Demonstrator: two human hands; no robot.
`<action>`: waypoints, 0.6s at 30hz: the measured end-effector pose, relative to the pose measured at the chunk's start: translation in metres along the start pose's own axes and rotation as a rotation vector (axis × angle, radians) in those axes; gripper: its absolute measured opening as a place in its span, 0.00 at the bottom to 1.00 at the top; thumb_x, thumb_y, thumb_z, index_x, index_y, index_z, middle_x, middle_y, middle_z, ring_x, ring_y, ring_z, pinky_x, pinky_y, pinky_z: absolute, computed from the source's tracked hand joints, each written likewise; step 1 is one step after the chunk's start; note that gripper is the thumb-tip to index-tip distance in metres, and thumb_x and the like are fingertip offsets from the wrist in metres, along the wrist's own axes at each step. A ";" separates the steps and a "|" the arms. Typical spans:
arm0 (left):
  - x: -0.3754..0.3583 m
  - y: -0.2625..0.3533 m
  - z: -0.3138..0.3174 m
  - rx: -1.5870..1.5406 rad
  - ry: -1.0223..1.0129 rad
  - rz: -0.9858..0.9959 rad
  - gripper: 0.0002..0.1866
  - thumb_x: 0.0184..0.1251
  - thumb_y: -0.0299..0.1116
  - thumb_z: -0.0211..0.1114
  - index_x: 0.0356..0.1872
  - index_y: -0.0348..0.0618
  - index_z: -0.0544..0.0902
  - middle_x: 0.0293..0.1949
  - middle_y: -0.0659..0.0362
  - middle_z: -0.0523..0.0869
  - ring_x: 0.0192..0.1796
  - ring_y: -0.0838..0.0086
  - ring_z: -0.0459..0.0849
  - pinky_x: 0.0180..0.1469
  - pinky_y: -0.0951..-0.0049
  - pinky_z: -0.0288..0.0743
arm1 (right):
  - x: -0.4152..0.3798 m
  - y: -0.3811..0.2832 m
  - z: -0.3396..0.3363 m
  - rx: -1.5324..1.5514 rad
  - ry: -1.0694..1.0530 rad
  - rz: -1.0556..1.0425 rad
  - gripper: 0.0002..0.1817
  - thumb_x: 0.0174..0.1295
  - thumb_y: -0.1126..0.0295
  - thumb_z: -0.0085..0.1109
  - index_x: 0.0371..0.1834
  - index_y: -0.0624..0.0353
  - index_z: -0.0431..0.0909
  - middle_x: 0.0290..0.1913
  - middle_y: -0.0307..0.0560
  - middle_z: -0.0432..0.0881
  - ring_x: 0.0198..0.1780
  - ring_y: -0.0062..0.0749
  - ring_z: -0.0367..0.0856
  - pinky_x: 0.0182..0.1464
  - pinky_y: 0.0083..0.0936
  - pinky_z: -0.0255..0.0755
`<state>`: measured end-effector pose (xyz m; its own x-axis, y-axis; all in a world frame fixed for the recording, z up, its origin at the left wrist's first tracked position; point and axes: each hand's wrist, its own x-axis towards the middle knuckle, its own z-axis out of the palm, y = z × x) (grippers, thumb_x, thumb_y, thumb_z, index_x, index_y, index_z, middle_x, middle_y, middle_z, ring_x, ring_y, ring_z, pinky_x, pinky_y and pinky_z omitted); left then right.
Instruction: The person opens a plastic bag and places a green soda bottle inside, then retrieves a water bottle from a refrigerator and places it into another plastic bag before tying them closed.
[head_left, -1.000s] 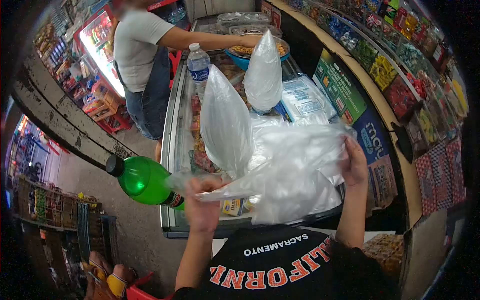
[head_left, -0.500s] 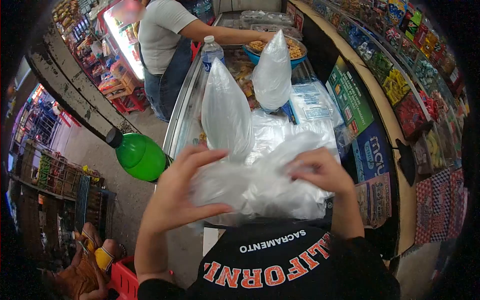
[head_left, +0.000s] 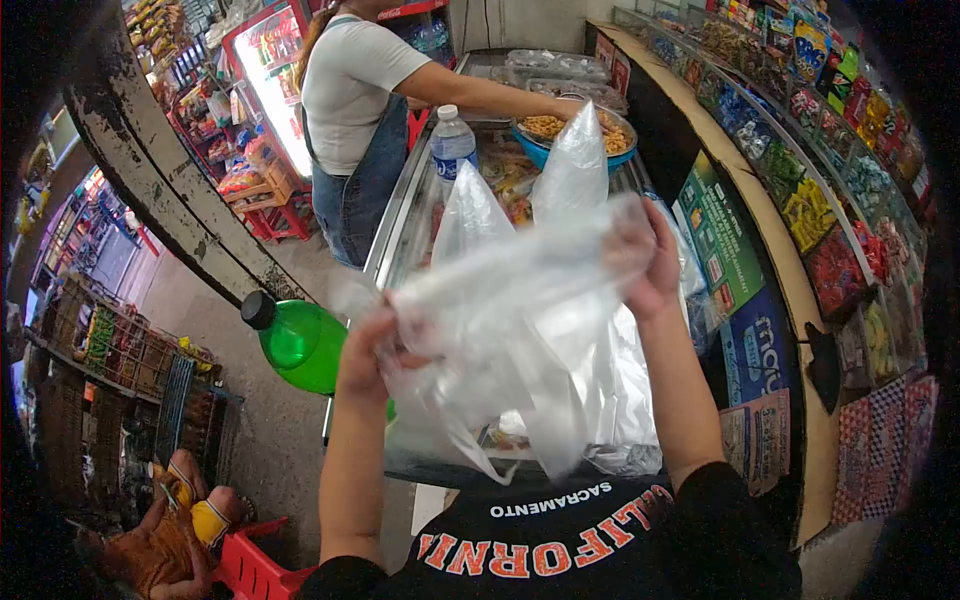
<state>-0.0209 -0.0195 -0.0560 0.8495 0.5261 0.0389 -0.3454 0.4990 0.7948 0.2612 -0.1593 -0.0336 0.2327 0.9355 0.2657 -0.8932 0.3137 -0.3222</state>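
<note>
Stretched between my two hands is a clear plastic bag [head_left: 510,275], blurred by motion, its lower part hanging loose above the counter. My left hand [head_left: 378,345] pinches its left end; my right hand [head_left: 645,258] grips the upper right end. Under and behind it lies a stack of clear plastic bags [head_left: 625,390]. Beyond stand two pointed plastic-wrapped bundles, the left bundle [head_left: 472,215] partly covered by the bag and the right bundle [head_left: 572,170] farther back.
A green bottle with a black cap [head_left: 300,340] is left of my left hand. A water bottle [head_left: 453,145] stands on the counter. A co-worker [head_left: 350,110] reaches into a blue bowl of snacks [head_left: 538,150]. Candy shelves [head_left: 800,200] line the right. Someone sits at lower left.
My hands have moved apart and upward, and the crumpled plastic between them is now spread out as a bag. The view has shifted slightly.
</note>
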 end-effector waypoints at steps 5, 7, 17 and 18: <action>0.058 -0.004 0.016 -0.575 0.425 0.190 0.24 0.59 0.48 0.46 0.51 0.43 0.66 0.41 0.54 0.76 0.38 0.70 0.79 0.32 0.71 0.77 | 0.046 0.045 -0.008 -0.122 0.046 0.047 0.16 0.59 0.63 0.41 0.43 0.61 0.70 0.42 0.44 0.76 0.43 0.31 0.75 0.47 0.26 0.69; 0.072 -0.023 -0.024 -0.351 0.030 0.024 0.23 0.59 0.47 0.47 0.51 0.43 0.66 0.39 0.55 0.77 0.35 0.71 0.79 0.33 0.74 0.75 | 0.052 0.064 -0.065 0.006 0.047 0.137 0.16 0.59 0.63 0.42 0.46 0.60 0.69 0.43 0.43 0.76 0.44 0.30 0.74 0.49 0.27 0.69; 0.064 -0.131 -0.095 0.446 0.487 -0.042 0.23 0.52 0.32 0.58 0.51 0.40 0.67 0.38 0.55 0.78 0.37 0.67 0.79 0.37 0.72 0.73 | -0.007 0.133 -0.191 -0.693 0.946 0.154 0.14 0.56 0.72 0.46 0.47 0.53 0.64 0.35 0.41 0.74 0.30 0.25 0.75 0.27 0.22 0.70; 0.065 -0.131 -0.096 0.448 0.486 -0.044 0.23 0.52 0.32 0.58 0.51 0.40 0.67 0.38 0.55 0.78 0.37 0.67 0.79 0.37 0.72 0.73 | -0.005 0.131 -0.187 -0.691 0.947 0.154 0.14 0.56 0.72 0.46 0.47 0.53 0.64 0.35 0.41 0.74 0.30 0.25 0.75 0.27 0.22 0.70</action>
<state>0.0411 0.0156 -0.2154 0.5461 0.8151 -0.1937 -0.0264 0.2478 0.9685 0.2151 -0.0930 -0.2471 0.5930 0.6273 -0.5049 -0.6071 -0.0637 -0.7921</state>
